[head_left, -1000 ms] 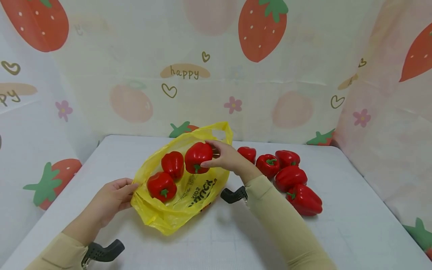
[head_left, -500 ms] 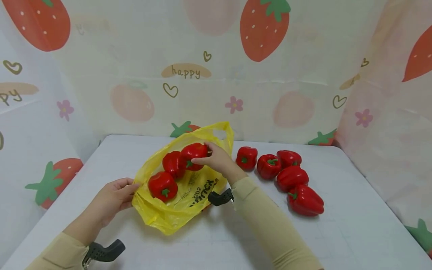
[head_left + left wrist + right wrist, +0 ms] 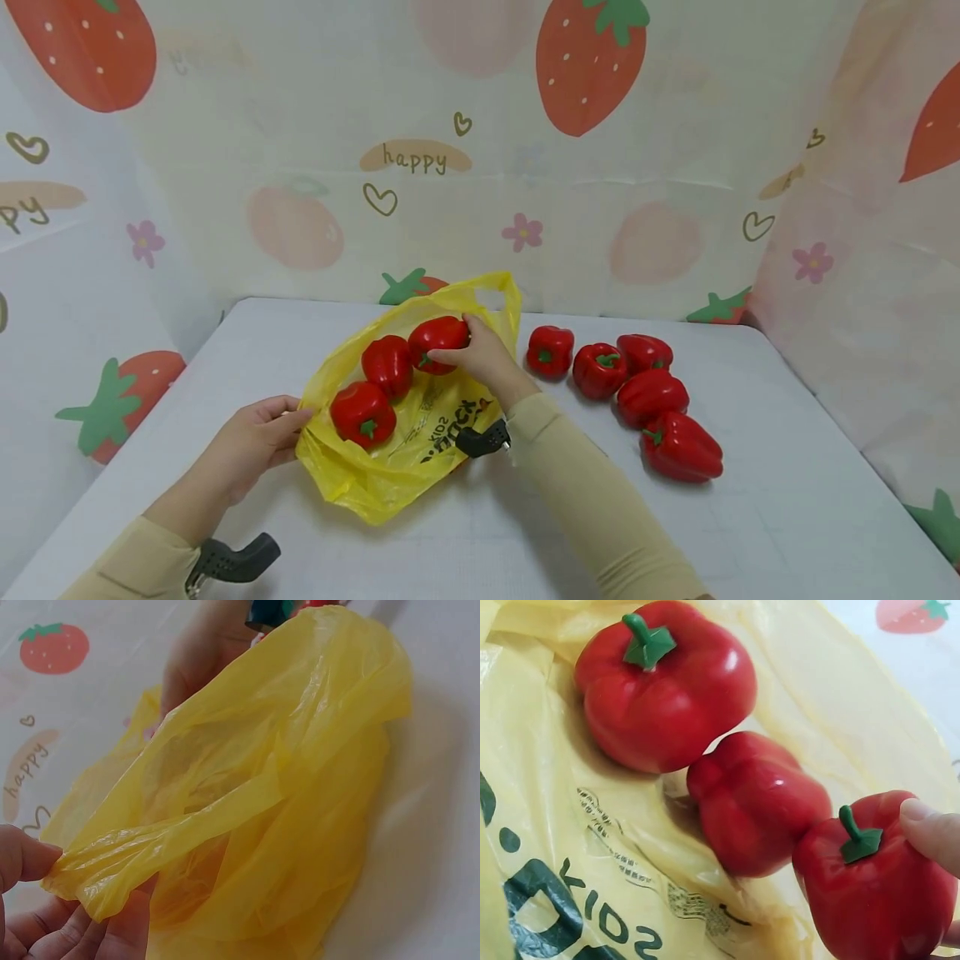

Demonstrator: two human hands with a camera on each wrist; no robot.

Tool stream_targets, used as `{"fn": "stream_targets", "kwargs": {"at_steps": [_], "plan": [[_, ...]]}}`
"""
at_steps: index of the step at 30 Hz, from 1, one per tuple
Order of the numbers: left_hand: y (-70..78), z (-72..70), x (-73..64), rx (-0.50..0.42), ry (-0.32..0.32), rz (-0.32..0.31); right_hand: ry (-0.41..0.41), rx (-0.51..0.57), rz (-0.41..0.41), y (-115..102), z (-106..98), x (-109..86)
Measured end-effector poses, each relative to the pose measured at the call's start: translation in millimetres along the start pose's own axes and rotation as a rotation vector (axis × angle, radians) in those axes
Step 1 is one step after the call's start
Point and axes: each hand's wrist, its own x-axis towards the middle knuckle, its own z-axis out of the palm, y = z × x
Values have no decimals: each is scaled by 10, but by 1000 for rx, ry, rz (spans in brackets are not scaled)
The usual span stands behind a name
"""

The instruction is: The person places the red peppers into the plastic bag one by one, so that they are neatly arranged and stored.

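Observation:
A yellow plastic bag (image 3: 420, 433) lies spread on the table with its mouth wide. My left hand (image 3: 258, 437) pinches the bag's left rim between thumb and fingers; the left wrist view shows the gathered plastic (image 3: 105, 877) there. Inside the bag, my right hand (image 3: 483, 354) holds a red bell pepper (image 3: 437, 342) with a green stem, thumb on its near side. That pepper touches a second red bell pepper (image 3: 387, 367). A third bell pepper (image 3: 363, 414) sits closer to my left hand. In the right wrist view the held pepper (image 3: 877, 892) is at lower right.
Several more red bell peppers lie right of the bag, among them one standing pepper (image 3: 550, 352) and a nearer pepper (image 3: 681, 447) on its side. The white table (image 3: 787, 500) meets a strawberry-print cloth (image 3: 675, 150) at the back and sides.
My right hand has moved left with its pepper, deeper over the bag, and the pepper has come down beside the middle one. My left hand keeps its hold on the rim.

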Motion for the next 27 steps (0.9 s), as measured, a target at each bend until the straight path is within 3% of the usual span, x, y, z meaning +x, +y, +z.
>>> {"fn": "stream_targets", "kwargs": {"at_steps": [7, 27], "plan": [[-16, -9, 10, 8, 1, 2, 22, -3, -22, 79, 47, 69], [-15, 9, 27, 39, 16, 4, -17, 10, -43, 274, 102, 179]]}}
